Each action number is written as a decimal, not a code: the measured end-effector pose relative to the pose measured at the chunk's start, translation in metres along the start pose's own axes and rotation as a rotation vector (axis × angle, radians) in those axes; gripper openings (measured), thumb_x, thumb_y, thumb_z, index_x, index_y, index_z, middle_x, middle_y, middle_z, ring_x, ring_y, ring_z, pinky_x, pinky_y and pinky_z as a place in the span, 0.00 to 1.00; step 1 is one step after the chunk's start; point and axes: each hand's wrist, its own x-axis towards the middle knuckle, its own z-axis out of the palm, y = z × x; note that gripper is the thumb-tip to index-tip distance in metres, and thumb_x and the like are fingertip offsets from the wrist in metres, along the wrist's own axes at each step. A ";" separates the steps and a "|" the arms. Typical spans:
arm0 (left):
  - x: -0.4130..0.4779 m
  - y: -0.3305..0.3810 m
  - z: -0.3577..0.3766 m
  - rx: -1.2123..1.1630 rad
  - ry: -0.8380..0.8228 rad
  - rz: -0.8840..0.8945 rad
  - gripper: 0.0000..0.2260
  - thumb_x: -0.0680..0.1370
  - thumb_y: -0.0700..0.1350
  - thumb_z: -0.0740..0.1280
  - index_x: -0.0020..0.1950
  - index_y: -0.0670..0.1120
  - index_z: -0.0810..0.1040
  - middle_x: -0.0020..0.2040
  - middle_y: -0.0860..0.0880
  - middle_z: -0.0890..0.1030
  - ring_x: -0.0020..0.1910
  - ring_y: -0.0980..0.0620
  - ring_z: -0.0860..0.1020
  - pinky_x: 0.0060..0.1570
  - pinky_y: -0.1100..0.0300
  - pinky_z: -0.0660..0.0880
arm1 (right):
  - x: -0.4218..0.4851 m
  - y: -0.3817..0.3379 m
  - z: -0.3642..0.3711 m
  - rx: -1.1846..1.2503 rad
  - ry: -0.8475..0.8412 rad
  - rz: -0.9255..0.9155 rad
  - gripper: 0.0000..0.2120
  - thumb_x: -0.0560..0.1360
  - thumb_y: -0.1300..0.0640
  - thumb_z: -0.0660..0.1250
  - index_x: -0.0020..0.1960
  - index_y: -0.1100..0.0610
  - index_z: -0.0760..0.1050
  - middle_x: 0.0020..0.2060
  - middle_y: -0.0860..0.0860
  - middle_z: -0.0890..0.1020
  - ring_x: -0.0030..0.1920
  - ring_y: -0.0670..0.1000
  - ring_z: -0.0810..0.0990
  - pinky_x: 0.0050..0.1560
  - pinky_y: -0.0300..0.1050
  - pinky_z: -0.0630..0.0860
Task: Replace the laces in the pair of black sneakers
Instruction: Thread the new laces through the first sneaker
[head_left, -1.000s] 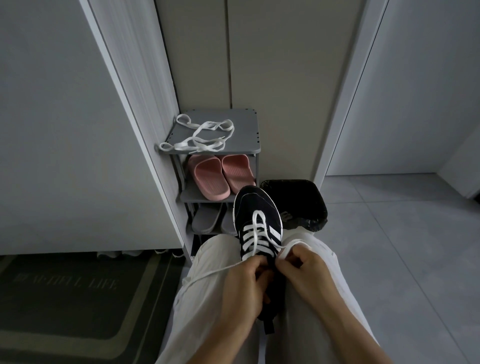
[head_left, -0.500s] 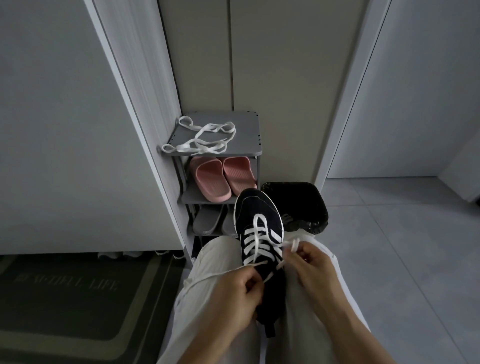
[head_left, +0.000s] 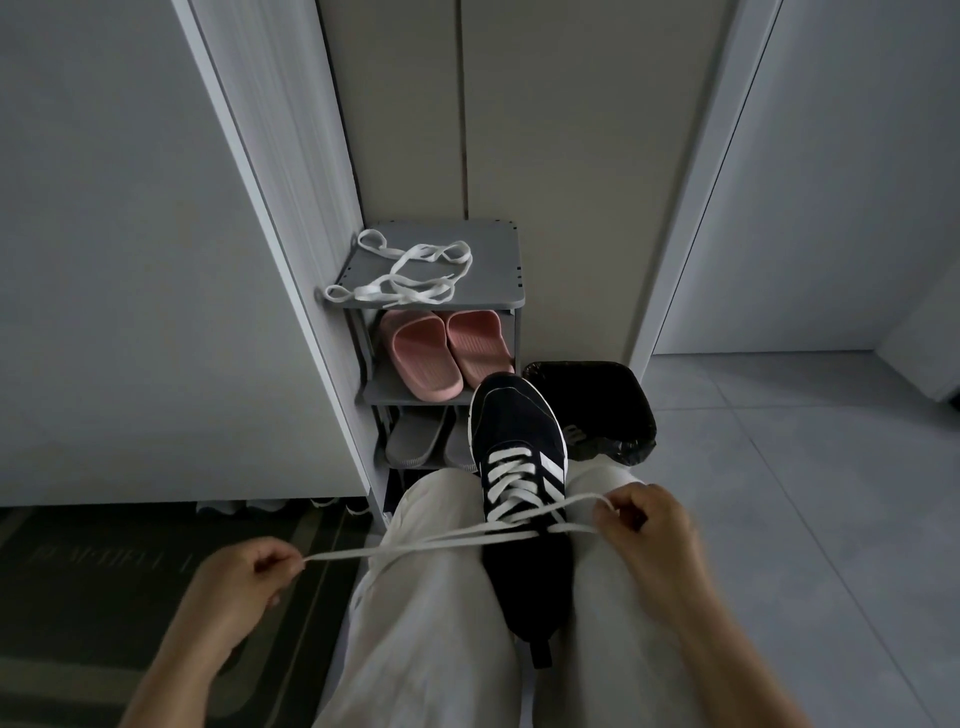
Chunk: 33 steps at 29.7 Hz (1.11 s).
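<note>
The left hand (head_left: 241, 579) pinches one end of the white lace (head_left: 415, 544), stretched taut. The black sneaker (head_left: 519, 447) lies between the thighs, toe far. The right hand (head_left: 647, 525) grips the other end, apparently looped. Soft, flat, light: best held near its tips.

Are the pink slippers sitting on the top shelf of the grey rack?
No, the pink slippers sit on the second shelf of the grey rack; only a loose white lace lies on top.
</note>
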 end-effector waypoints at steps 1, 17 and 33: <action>0.001 0.002 0.002 0.121 0.001 0.007 0.03 0.77 0.43 0.64 0.46 0.50 0.76 0.41 0.51 0.79 0.39 0.53 0.77 0.35 0.64 0.69 | -0.002 0.002 0.000 -0.036 0.007 -0.042 0.08 0.71 0.59 0.70 0.35 0.51 0.76 0.32 0.46 0.73 0.33 0.44 0.71 0.32 0.33 0.66; -0.037 0.108 0.121 0.373 0.388 1.001 0.19 0.58 0.43 0.80 0.44 0.50 0.77 0.36 0.53 0.75 0.34 0.55 0.73 0.33 0.63 0.71 | -0.006 0.000 -0.004 0.323 0.010 -0.043 0.11 0.72 0.66 0.68 0.38 0.51 0.76 0.30 0.46 0.74 0.29 0.43 0.71 0.29 0.30 0.66; -0.011 -0.003 0.033 0.254 0.061 0.674 0.16 0.68 0.45 0.75 0.36 0.62 0.69 0.42 0.64 0.71 0.50 0.64 0.73 0.43 0.66 0.72 | -0.006 -0.003 0.001 0.040 -0.088 -0.191 0.11 0.70 0.60 0.71 0.40 0.44 0.77 0.41 0.41 0.77 0.37 0.48 0.76 0.38 0.36 0.72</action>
